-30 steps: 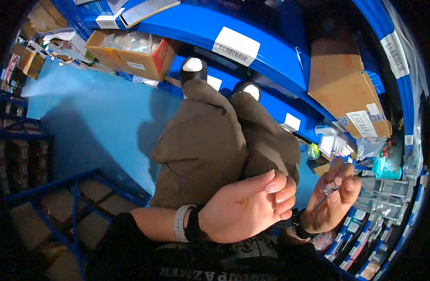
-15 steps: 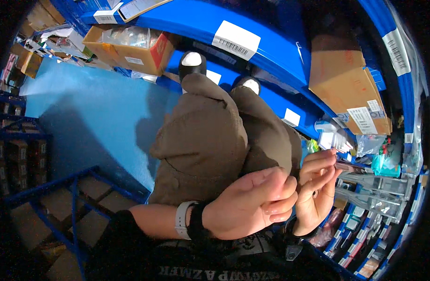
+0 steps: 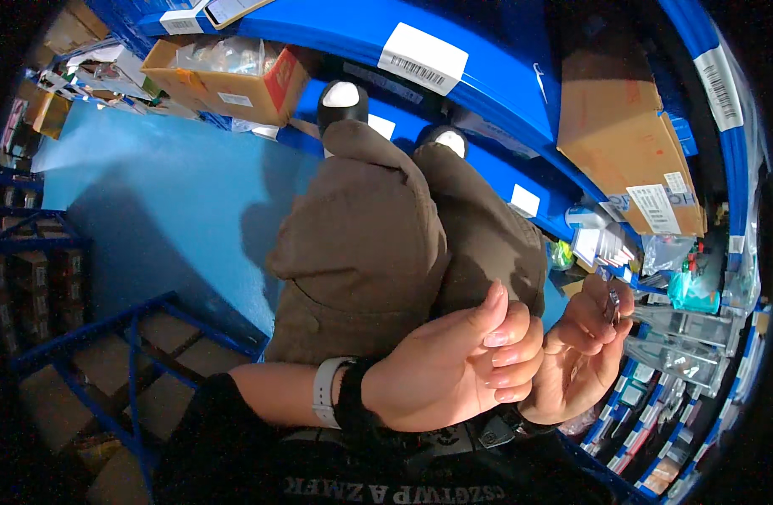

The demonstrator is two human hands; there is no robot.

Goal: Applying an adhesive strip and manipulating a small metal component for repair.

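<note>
My left hand (image 3: 454,366), with a white band on its wrist, is curled in a loose fist above my lap. Its thumb points up, and the bent fingers hide whatever may lie inside. Just right of it, partly behind it, is my right hand (image 3: 584,358). Its thumb and fingers pinch a small, thin, shiny piece (image 3: 613,307), seen almost edge-on; its kind cannot be made out. The piece is held up near the shelf bins on the right.
Blue shelving (image 3: 319,38) curves across the front, with a large cardboard box (image 3: 614,135) at right and an open carton of plastic bags (image 3: 235,88) at left. Clear plastic bins (image 3: 685,345) and small-parts rows stand beside my right hand. A blue rack frame (image 3: 134,370) is at lower left.
My right hand has shifted slightly right and turned, so the pinched piece now shows its narrow edge. The left thumb has lifted, and its fingers remain curled.
</note>
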